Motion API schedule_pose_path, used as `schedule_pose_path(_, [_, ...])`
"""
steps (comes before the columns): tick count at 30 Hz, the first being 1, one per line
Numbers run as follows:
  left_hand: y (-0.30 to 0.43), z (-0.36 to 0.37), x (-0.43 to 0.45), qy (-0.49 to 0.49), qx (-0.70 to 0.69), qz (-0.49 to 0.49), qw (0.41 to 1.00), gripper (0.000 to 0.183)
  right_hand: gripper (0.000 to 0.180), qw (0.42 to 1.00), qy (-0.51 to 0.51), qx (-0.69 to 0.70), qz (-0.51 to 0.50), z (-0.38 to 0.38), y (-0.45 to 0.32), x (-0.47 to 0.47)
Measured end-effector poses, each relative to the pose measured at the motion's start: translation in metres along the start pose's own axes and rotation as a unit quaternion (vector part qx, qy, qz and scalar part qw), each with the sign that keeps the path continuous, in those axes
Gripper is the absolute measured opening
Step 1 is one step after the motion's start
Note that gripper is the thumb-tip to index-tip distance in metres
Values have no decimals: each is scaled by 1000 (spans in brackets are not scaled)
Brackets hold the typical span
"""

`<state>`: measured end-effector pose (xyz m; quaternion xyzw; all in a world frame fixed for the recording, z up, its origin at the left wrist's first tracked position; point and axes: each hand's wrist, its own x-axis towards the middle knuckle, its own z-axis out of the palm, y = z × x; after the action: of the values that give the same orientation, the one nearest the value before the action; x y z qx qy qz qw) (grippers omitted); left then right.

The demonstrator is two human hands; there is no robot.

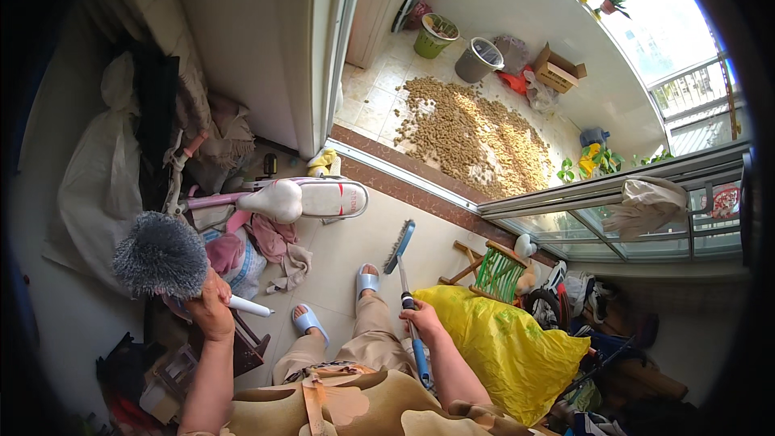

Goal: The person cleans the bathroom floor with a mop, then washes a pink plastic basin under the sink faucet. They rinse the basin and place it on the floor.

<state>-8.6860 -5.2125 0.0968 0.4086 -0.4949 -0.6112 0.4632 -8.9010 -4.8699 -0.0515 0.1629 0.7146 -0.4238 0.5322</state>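
On the left, my left hand [213, 306] is closed around the white handle of a fluffy grey duster [160, 256], whose head is raised at the left. My right hand [422, 318] grips the grey pole of a long-handled scrub brush [401, 246]. The brush's blue head with dark bristles points away from me over the tiled floor, and its blue grip end lies near my waist. Light blue slippers [367, 278] are on my feet, between the two hands.
A pink and white bicycle [272, 200] and cloths are at the left. A yellow bag [496, 339] and a folding stool [499, 271] stand right. Beyond the door track [399, 172], brown pellet-like pieces [466, 133] cover the floor near a grey bin [478, 60] and a green bin [435, 36].
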Motion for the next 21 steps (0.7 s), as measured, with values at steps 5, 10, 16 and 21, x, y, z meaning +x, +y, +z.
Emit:
schedule_pose_path(5, [-12,98,-10,-58,4,-41,998,36,51,976,33,186,-107,-95,-67,25])
schedule_pose_path(10, [-16,238,-4,-85,-40,-28,995,33,54,986,143,70,-48,-177,-100,57])
schedule_pose_path(16, [-26,377,6,-148,-52,-3,988,35,45,986,120,106,-44,-250,-173,78])
schedule_pose_path(21, [-45,448,40,-164,-57,-39,984,35,38,977,116,171,-54,-286,-233,108])
